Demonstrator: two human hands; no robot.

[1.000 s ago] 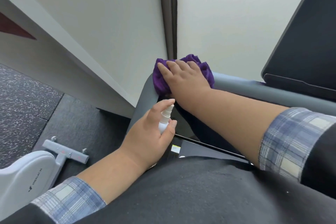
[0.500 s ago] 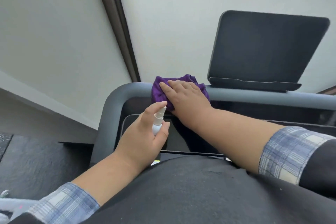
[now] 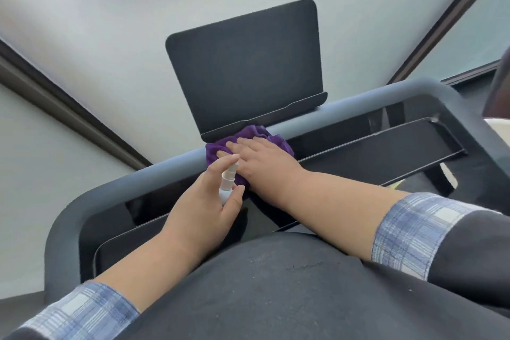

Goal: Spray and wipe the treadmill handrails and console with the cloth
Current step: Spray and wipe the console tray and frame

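Head view, right hand: your right hand (image 3: 259,157) lay flat with straight fingers on the purple cloth (image 3: 249,143), in the middle of the frame; it pressed the cloth and did not grip it.
Head view, cloth: it was bunched on the grey front handrail (image 3: 171,167), just under the lower edge of the dark console panel (image 3: 245,63) and touching it.
Head view, left hand: your left hand (image 3: 205,201) curled round the small white spray bottle (image 3: 227,183), index finger over its top, nozzle toward the cloth and very near your right hand.
Step in hand: judged from this, you were wiping the front rail toward the right of the frame.
How to do it well: a flat palm gave even pressure; the cloth should wrap over the round rail, so the far side is cleaned too.
Care: a spray this close would wet your fingers; better to aim at the bare rail to the right.
Left to do: the right part of the rail (image 3: 386,94) and the panel looked not yet reached.
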